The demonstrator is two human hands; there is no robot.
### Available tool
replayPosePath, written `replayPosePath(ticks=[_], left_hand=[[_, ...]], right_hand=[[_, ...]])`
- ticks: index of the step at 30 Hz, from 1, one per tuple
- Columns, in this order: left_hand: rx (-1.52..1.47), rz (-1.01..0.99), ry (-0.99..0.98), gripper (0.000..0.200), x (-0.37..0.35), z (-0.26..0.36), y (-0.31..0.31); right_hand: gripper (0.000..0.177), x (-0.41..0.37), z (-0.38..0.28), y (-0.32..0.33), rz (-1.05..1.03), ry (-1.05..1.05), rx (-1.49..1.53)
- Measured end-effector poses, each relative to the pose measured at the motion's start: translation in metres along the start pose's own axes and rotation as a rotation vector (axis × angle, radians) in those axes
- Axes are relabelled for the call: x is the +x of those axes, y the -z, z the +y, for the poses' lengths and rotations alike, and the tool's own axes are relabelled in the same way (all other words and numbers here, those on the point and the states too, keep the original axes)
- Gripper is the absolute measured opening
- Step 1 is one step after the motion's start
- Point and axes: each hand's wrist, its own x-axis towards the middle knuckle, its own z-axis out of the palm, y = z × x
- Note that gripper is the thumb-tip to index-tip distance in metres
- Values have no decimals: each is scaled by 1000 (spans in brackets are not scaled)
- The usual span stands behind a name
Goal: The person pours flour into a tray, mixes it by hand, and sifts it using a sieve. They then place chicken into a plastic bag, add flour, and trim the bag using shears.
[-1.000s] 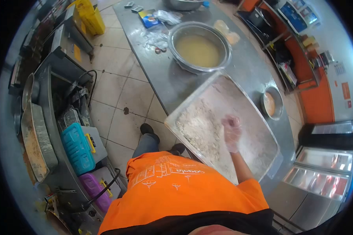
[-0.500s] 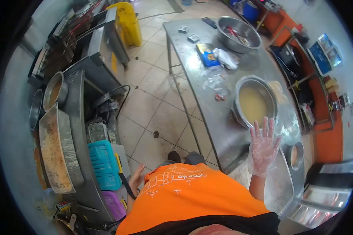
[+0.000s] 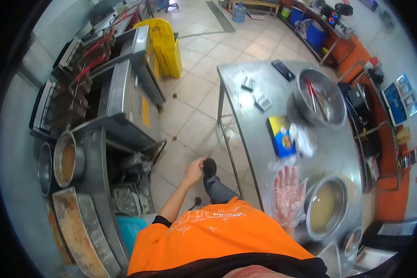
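My right hand (image 3: 289,195), in a clear plastic glove, is held with its fingers spread above the steel table (image 3: 245,109). It holds nothing. Just right of it is a metal pot (image 3: 326,208) of pale yellowish liquid. Beyond the fingers lie a yellow and blue packet (image 3: 281,137) and crumpled clear plastic (image 3: 304,140). My bare left hand (image 3: 194,170) hangs over the floor beside my dark shoe; its fingers look bent, and whether they hold anything cannot be made out.
A large metal bowl (image 3: 319,98) with red-handled tongs, a black phone (image 3: 283,70) and small boxes (image 3: 263,103) sit at the table's far end. Fryers (image 3: 120,92), a pot (image 3: 69,159) and a long crumb-covered tray (image 3: 78,231) line the left. A yellow bucket (image 3: 169,55) stands beyond.
The view has shifted forward along the table. My left hand has come forward and up from beside my body. My gloved hand has moved from beside the pot's near edge to its left.
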Motion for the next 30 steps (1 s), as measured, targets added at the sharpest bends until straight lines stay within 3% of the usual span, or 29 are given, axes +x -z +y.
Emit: replayPosePath(ticks=[2, 3, 4, 5, 9, 14, 16, 17, 19, 20, 22, 23, 24, 25, 26, 27, 28, 30], left_hand=[[278, -253, 225, 42, 36, -74, -11], [417, -662, 391, 51, 55, -106, -6], [595, -775, 682, 66, 55, -96, 11], [589, -853, 788, 66, 64, -99, 30], [258, -1004, 861, 69, 131, -120, 121], [64, -1045, 889, 74, 241, -119, 186], [160, -801, 824, 75, 287, -118, 202], [161, -796, 832, 75, 311, -120, 206], [371, -394, 807, 71, 359, -131, 209], [208, -176, 870, 60, 384, -147, 208], [136, -220, 810, 58, 444, -222, 220], [64, -282, 760, 56, 475, -241, 228], [376, -461, 809, 55, 526, -198, 263], [406, -369, 731, 51, 567, -196, 276], [438, -284, 660, 48, 596, -196, 288], [280, -116, 617, 44, 630, -188, 296], [128, 59, 568, 40, 666, -178, 302], [2, 105, 475, 40, 731, -149, 317]], right_hand=[[56, 61, 13, -13, -12, -20, 21], [56, 88, 21, -27, -15, -26, 22], [57, 115, 30, -42, -62, 20, -18], [58, 143, 39, -57, -113, 68, -55], [61, 251, 77, -123, -246, 124, -116], [66, 393, 144, -192, -386, -27, -150], [67, 450, 176, -226, -391, -90, -146], [68, 480, 192, -240, -398, -140, -133], [67, 549, 225, -246, -460, -184, -90], [66, 585, 242, -249, -388, -224, -28], [61, 651, 275, -259, -209, -284, 86], [59, 695, 294, -231, -88, -346, 171], [57, 737, 310, -213, 38, -413, 247], [57, 767, 320, -226, 39, -438, 234], [57, 793, 331, -238, 207, -509, 146], [56, 816, 341, -248, 374, -578, 52], [56, 840, 351, -251, 381, -604, 37], [56, 890, 371, -254, 292, -491, -142]])
